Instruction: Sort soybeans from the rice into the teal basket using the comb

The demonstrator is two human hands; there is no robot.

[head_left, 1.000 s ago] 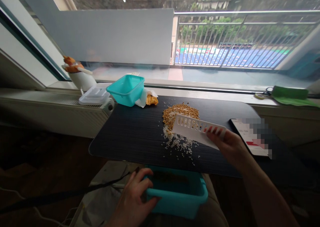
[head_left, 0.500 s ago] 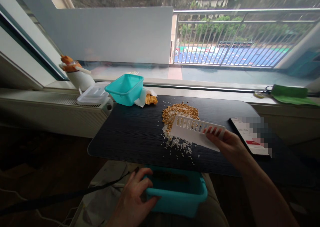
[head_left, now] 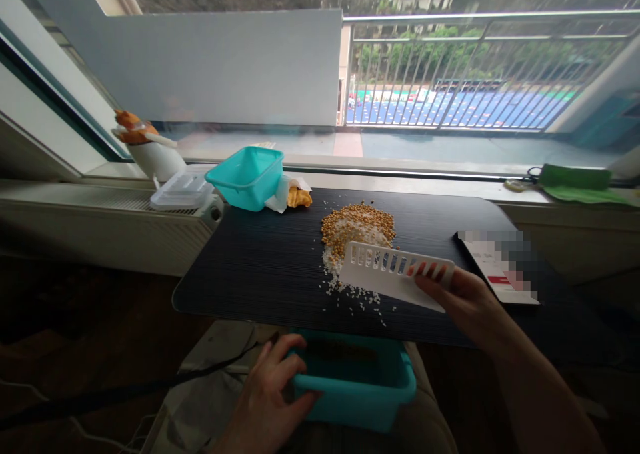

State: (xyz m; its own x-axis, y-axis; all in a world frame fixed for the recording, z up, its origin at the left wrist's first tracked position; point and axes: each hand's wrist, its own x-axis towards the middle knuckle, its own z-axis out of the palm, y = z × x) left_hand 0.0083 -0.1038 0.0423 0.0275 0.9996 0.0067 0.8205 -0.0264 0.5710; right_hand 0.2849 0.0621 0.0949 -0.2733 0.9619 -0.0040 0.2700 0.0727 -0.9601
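My right hand [head_left: 463, 291] grips the right end of a white slotted plastic piece [head_left: 385, 284], tilted above the table beside a mixed pile. That pile has yellow-brown soybeans [head_left: 360, 214] at the back and white rice grains [head_left: 350, 291] scattered along its front, partly behind the white piece. Down at my lap, my left hand [head_left: 277, 381] grasps the left rim of a teal plastic tub [head_left: 360, 401], its fingers over the edge. The tub sits below the table's front edge; its dark inside is hard to make out.
On the dark table [head_left: 250, 261] stand a second teal tub [head_left: 250, 181] and a crumpled orange and white wrapper [head_left: 299, 197]. A phone [head_left: 505, 274] lies at right. A clear lid [head_left: 183, 191] rests on the radiator [head_left: 100, 221]. Green cloth [head_left: 575, 184] lies on the sill.
The white slotted piece and my right hand have moved slightly down and toward me, showing more of the pile behind. My left hand stays on the tub rim.
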